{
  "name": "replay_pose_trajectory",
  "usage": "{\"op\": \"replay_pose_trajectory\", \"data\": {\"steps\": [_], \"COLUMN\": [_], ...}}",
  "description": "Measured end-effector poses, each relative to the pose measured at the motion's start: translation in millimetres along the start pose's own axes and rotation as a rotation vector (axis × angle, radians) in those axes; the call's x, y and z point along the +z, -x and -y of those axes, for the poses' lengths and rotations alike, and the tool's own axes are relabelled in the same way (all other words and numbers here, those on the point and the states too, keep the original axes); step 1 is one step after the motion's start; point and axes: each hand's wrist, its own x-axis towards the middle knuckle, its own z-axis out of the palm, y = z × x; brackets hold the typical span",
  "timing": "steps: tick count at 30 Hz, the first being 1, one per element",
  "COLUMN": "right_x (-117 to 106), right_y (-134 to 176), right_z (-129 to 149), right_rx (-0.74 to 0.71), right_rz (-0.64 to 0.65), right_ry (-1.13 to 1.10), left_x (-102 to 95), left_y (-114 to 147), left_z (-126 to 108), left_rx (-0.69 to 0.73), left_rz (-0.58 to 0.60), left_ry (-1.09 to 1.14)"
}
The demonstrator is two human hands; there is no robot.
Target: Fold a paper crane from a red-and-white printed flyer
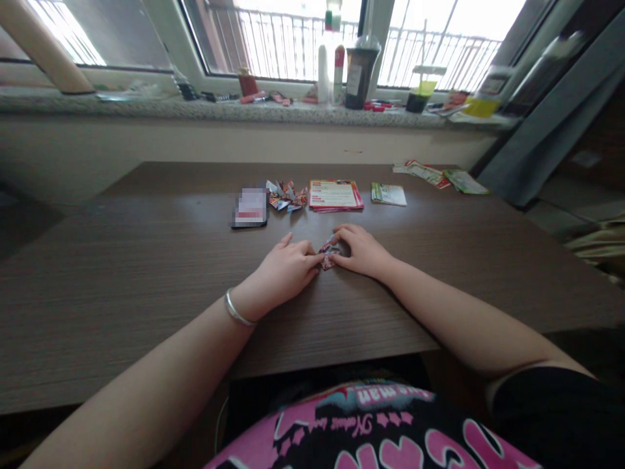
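Observation:
A small folded piece of patterned paper (pixel 327 262) lies on the brown table in front of me, between my two hands. My left hand (pixel 289 267), with a silver bangle at the wrist, has its fingers curled and its index fingertip pressed on the paper's left edge. My right hand (pixel 364 253) pinches the right side, with the thumb at the near part and the fingers bent over the far part, which hide some of it. Just beyond stand several folded paper pieces (pixel 288 197) in a loose cluster, patterned in red, orange and white.
Farther back on the table (pixel 146 260) lie a phone-like device with a blurred screen (pixel 250 207), a stack of printed cards (pixel 336 195), a smaller stack of paper (pixel 388 194) and colourful paper strips (pixel 430 174). Cups, bottles and small items crowd the stone windowsill (pixel 293 114).

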Motion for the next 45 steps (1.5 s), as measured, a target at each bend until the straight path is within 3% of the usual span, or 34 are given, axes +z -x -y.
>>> {"op": "replay_pose_trajectory", "data": {"steps": [8,13,19,23,34,39,45], "right_x": [-6.6,-9.7,-15.1,-18.9,-18.3,-22.2,-21.7], "right_y": [11.0,8.9,9.4,12.2,12.1,12.9,13.2], "right_z": [10.8,10.8,18.0,23.6,19.0,21.5,26.1], "right_rx": [-0.049,-0.090,-0.120,-0.129,-0.234,-0.258,-0.162], "right_rz": [0.017,0.069,0.109,0.148,0.138,0.150,0.144], "right_ry": [0.014,0.031,0.074,0.129,0.194,0.275,0.331], "left_x": [3.5,0.4,7.1,8.3,3.2,-3.8,-3.6], "left_y": [-2.7,-1.2,-0.3,-0.5,-1.5,-1.4,-2.3], "left_z": [19.6,19.3,21.3,19.6,19.3,16.0,18.1], "left_rx": [0.011,0.031,0.050,0.027,0.006,-0.032,-0.036], "left_rz": [-0.019,-0.103,0.009,0.012,-0.007,0.037,0.016], "left_ry": [0.038,0.131,0.258,0.316,0.210,0.118,0.040]}}
